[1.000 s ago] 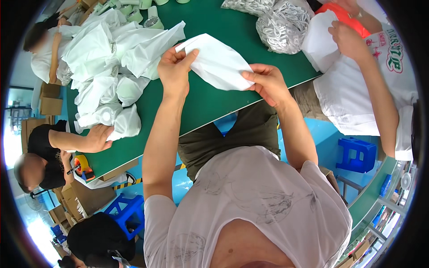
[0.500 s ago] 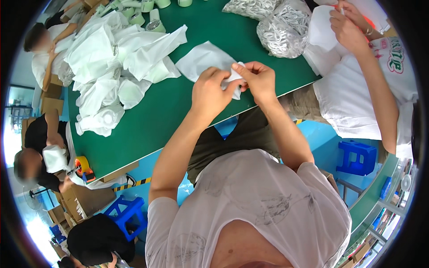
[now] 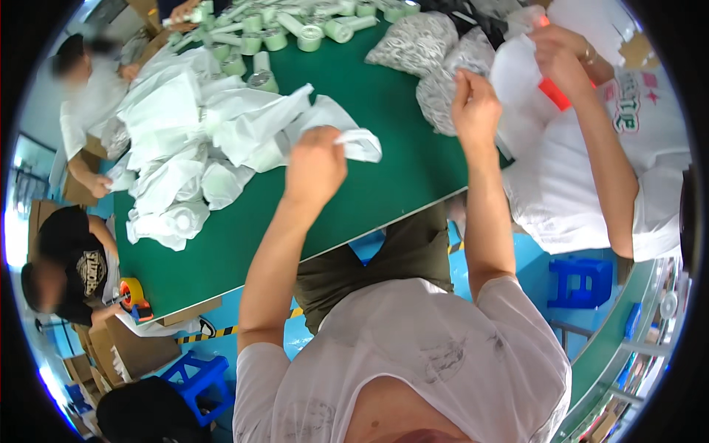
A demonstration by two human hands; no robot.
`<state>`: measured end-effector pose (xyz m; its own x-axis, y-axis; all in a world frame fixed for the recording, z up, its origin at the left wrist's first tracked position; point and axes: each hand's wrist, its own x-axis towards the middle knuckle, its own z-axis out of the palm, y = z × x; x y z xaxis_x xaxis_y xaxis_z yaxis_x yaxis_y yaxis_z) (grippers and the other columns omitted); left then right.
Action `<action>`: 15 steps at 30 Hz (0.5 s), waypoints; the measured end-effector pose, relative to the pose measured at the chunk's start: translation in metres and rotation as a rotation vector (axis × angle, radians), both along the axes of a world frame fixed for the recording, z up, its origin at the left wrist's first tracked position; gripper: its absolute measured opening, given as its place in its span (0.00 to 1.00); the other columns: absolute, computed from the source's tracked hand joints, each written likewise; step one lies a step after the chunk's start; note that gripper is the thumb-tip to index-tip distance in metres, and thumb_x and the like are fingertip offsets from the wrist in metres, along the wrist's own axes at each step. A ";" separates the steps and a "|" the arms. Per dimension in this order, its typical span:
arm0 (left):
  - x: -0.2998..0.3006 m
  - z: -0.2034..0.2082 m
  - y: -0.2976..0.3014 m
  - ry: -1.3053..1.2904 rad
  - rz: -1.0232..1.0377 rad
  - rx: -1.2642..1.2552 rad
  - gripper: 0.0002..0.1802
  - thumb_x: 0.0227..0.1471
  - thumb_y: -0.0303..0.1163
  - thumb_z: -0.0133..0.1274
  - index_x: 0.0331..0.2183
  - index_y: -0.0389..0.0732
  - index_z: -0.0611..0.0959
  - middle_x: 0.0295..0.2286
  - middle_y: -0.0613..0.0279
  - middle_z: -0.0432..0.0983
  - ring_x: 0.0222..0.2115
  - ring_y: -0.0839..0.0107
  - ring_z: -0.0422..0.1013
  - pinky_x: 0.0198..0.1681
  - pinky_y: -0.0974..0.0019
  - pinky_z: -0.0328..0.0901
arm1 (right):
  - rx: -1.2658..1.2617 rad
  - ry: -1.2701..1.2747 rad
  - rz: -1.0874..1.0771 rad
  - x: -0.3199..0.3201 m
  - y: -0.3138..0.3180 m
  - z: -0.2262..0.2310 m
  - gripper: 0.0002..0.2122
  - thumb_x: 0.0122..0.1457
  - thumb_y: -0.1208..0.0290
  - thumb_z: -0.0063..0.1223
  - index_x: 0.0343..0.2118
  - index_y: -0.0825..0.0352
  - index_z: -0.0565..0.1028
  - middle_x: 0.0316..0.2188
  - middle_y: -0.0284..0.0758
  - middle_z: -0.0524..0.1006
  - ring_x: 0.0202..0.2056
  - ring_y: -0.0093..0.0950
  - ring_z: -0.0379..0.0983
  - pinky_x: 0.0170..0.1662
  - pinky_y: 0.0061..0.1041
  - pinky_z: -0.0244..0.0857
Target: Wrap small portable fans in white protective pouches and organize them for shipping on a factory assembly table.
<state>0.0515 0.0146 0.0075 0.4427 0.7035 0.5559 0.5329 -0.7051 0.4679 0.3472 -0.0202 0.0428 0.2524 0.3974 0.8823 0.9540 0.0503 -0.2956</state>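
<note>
My left hand (image 3: 317, 164) is closed on a thin white bag (image 3: 360, 145), whose open-looking edge sticks out to the right of the fingers. That bag is close to the right side of a heap of filled white bags (image 3: 166, 111). My right hand (image 3: 476, 111) is raised over the table's right side, fingers drawn together, beside a clear plastic bag of white looped cords (image 3: 437, 103). Whatever is between those fingertips is too small to make out. A second clear bag of cords (image 3: 413, 43) lies just behind.
Pale green devices with round heads (image 3: 310, 35) lie at the back of the green table (image 3: 369, 193). A tape dispenser (image 3: 134, 295) stands at its left corner. One co-worker's hands (image 3: 561, 63) work close on my right; others sit to the left. Blue stools (image 3: 581, 284) stand on the floor.
My hands were together on the white bag. They have parted: the left has taken the bag leftward to the heap, and the right has moved up and right to the cords.
</note>
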 end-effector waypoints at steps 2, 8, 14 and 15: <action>0.004 -0.008 0.001 0.079 -0.041 0.062 0.08 0.43 0.23 0.57 0.31 0.33 0.81 0.33 0.44 0.79 0.39 0.47 0.75 0.43 0.49 0.71 | -0.207 -0.187 -0.153 0.052 0.042 -0.020 0.08 0.58 0.77 0.50 0.35 0.71 0.81 0.31 0.50 0.81 0.33 0.47 0.79 0.38 0.42 0.73; 0.014 -0.044 -0.005 0.098 -0.098 0.019 0.13 0.34 0.32 0.62 0.24 0.34 0.80 0.28 0.48 0.77 0.34 0.50 0.73 0.43 0.54 0.68 | -1.045 -0.199 -0.079 0.118 0.056 -0.014 0.18 0.60 0.61 0.48 0.27 0.73 0.83 0.28 0.53 0.81 0.32 0.51 0.80 0.42 0.47 0.72; 0.019 -0.061 -0.015 0.164 0.055 0.028 0.14 0.36 0.28 0.60 0.30 0.34 0.78 0.27 0.52 0.75 0.33 0.56 0.73 0.38 0.57 0.67 | -0.976 -0.178 -0.144 0.108 0.044 -0.015 0.14 0.58 0.63 0.56 0.33 0.72 0.82 0.32 0.55 0.81 0.38 0.53 0.79 0.43 0.48 0.70; 0.021 -0.061 -0.014 0.118 0.055 0.001 0.15 0.37 0.27 0.58 0.32 0.33 0.77 0.30 0.50 0.75 0.34 0.53 0.73 0.39 0.55 0.68 | -0.939 -0.258 -0.221 0.108 0.042 -0.015 0.14 0.60 0.61 0.57 0.34 0.71 0.82 0.32 0.54 0.81 0.38 0.52 0.79 0.43 0.48 0.70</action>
<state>0.0728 0.0006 -0.0530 0.4657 0.7280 0.5031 0.6223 -0.6737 0.3987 0.4548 0.0221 0.0278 0.2499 0.9289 0.2733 0.9542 -0.2842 0.0932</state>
